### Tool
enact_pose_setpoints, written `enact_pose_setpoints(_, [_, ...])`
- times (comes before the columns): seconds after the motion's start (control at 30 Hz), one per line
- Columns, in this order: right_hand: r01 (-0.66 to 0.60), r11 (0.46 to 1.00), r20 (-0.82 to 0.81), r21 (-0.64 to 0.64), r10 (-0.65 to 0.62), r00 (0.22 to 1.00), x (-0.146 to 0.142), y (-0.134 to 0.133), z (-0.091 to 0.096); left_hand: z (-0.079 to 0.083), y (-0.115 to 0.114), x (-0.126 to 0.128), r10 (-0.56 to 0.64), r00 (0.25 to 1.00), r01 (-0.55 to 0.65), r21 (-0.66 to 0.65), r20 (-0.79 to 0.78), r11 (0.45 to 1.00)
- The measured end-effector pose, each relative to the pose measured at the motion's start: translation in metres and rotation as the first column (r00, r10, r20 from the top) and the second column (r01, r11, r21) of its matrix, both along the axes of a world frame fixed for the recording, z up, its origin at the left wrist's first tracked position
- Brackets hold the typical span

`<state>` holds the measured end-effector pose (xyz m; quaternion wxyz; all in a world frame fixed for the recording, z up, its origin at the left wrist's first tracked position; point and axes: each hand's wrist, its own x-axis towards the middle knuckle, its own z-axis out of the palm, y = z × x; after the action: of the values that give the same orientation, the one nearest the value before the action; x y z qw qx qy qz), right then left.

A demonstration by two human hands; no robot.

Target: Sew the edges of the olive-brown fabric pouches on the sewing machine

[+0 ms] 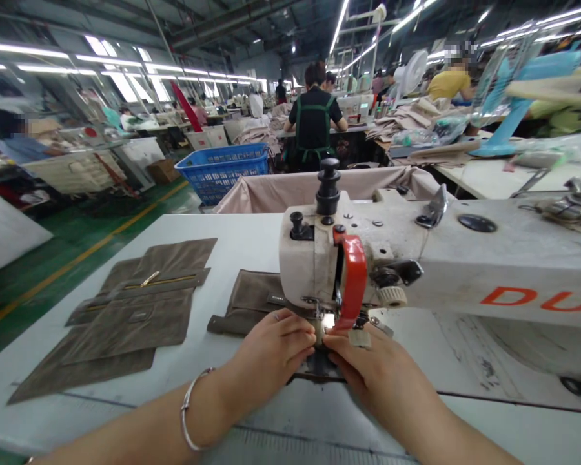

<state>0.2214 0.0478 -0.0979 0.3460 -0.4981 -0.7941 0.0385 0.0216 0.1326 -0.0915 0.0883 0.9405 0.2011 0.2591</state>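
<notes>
A cream sewing machine [416,258] with a red guard [352,284] stands on the white table [252,239]. A brown fabric piece [252,300] lies under its head. My left hand [271,355], with a silver bracelet on its wrist, rests at the needle area with fingers curled and pressed together on the fabric. My right hand [372,371] meets it from the right, fingers closed at the presser foot. What lies under the fingertips is mostly hidden by the hands.
A stack of brown fabric pieces with a gold zipper [135,310] lies on the left of the table. A blue crate [225,169] and a cloth bin [319,184] stand beyond. A person in a black apron [314,123] and other workers sit farther back.
</notes>
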Motion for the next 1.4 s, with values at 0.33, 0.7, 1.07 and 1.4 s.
enact_pose_setpoints(0.33, [0.087, 0.992, 0.118, 0.091, -0.098, 0.988, -0.004, 0.008, -0.001, 0.0, 0.013, 0.007, 0.03, 0.999, -0.031, -0.03, -0.031, 0.999])
enact_pose_setpoints(0.7, [0.134, 0.985, 0.2, 0.113, -0.154, 0.968, -0.006, 0.014, -0.001, -0.001, 0.026, 0.015, 0.028, 0.998, -0.027, -0.036, 0.049, 0.999])
enact_pose_setpoints(1.07, [0.138, 0.984, 0.174, 0.109, -0.156, 0.972, -0.003, 0.015, -0.007, -0.005, 0.027, 0.015, 0.043, 0.995, -0.039, -0.051, 0.086, 0.998])
enact_pose_setpoints(1.4, [0.149, 0.984, 0.16, 0.094, -0.163, 0.974, -0.003, 0.014, -0.006, -0.007, 0.027, 0.014, 0.048, 0.997, -0.044, -0.062, 0.068, 0.997])
